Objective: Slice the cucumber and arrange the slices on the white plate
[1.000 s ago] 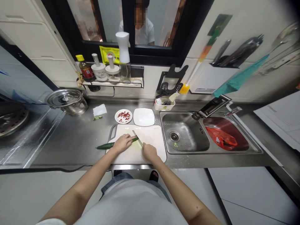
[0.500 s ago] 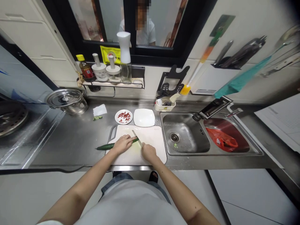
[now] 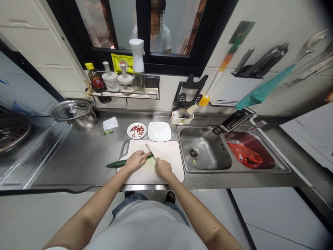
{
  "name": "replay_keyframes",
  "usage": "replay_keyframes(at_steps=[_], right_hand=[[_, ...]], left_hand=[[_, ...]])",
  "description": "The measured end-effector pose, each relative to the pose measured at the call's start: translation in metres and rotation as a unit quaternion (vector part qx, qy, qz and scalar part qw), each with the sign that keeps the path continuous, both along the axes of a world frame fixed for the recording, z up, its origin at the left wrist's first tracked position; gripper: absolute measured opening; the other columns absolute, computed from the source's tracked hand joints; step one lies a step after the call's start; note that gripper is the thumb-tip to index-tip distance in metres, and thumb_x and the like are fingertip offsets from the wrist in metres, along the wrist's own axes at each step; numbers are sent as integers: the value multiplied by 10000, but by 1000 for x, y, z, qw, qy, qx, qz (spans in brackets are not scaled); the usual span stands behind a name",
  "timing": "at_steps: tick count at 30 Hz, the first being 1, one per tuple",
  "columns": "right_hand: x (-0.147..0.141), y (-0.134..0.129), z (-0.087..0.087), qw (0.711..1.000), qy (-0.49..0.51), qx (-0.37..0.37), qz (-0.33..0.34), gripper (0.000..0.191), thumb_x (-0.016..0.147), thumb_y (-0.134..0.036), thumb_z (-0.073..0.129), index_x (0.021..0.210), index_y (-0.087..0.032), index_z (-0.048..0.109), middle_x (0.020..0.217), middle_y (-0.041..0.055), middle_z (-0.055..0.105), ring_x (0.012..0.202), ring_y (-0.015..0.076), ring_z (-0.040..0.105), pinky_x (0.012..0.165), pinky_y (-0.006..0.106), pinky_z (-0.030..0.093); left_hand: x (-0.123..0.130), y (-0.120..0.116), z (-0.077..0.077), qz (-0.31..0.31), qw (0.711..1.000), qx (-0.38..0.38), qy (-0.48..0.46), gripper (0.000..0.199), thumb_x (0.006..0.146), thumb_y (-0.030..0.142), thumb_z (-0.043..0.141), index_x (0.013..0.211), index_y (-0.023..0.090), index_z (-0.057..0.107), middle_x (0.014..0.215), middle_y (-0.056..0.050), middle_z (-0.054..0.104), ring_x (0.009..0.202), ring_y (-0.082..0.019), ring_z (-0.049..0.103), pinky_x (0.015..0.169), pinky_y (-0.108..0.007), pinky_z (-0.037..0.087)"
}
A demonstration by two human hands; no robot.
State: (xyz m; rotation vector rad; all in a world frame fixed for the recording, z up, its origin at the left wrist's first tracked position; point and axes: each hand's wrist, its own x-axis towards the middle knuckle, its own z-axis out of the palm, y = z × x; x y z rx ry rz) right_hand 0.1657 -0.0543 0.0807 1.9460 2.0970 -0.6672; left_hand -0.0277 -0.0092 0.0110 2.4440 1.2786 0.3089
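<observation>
A long green cucumber (image 3: 116,163) lies across the left side of the white cutting board (image 3: 166,173), its tail end reaching past the board's edge onto the counter. My left hand (image 3: 135,160) is closed over it near its right end, fingers pressed down on top. My right hand (image 3: 163,168) grips the handle of a knife (image 3: 151,152). The blade slants up and left, at the cucumber's right end beside my left fingertips. Whether the blade has entered the cucumber is too small to tell.
Behind the board stand a plate with chopped red pieces (image 3: 136,131) and a white square plate (image 3: 159,131). To the right is a double sink (image 3: 205,166) with a red plastic bag (image 3: 244,155). A lidded steel pot (image 3: 75,114) and a paper towel (image 3: 110,123) are at left.
Both hands, the cucumber and the knife hold nearly the same places on the board. The whole view has shifted slightly.
</observation>
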Motion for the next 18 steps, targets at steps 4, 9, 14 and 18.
replay_keyframes(at_steps=[4, 9, 14, 18], right_hand=[[9, -16, 4, 1000, -8, -23, 2, 312, 939, -163, 314, 1145, -141, 548, 988, 161, 686, 949, 236, 654, 757, 323, 456], [19, -30, 9, 998, -18, -56, -5, 302, 929, -169, 335, 1148, -148, 541, 983, 154, 686, 944, 243, 656, 752, 330, 456], [18, -29, 9, 999, -18, -44, -4, 306, 921, -156, 335, 1139, -139, 549, 980, 155, 687, 945, 245, 657, 753, 330, 457], [11, -20, 6, 1000, -9, -25, -7, 305, 929, -156, 327, 1135, -139, 551, 989, 155, 685, 946, 240, 657, 756, 329, 458]], left_hand=[[0, 0, 0, 1, 1000, -3, 4, 447, 924, 269, 433, 1360, 347, 495, 955, -41, 554, 915, -180, 510, 835, -301, 406], [1, -1, 1, 2, 1000, -2, -5, 441, 925, 264, 426, 1354, 335, 505, 956, -44, 557, 910, -182, 503, 842, -307, 405], [1, -1, 2, 0, 1000, 2, -3, 437, 928, 264, 420, 1351, 324, 510, 950, -45, 558, 904, -180, 501, 837, -305, 402], [1, -1, 2, -1, 1000, 2, 1, 439, 927, 268, 425, 1352, 337, 504, 936, -39, 555, 900, -181, 503, 825, -302, 401]])
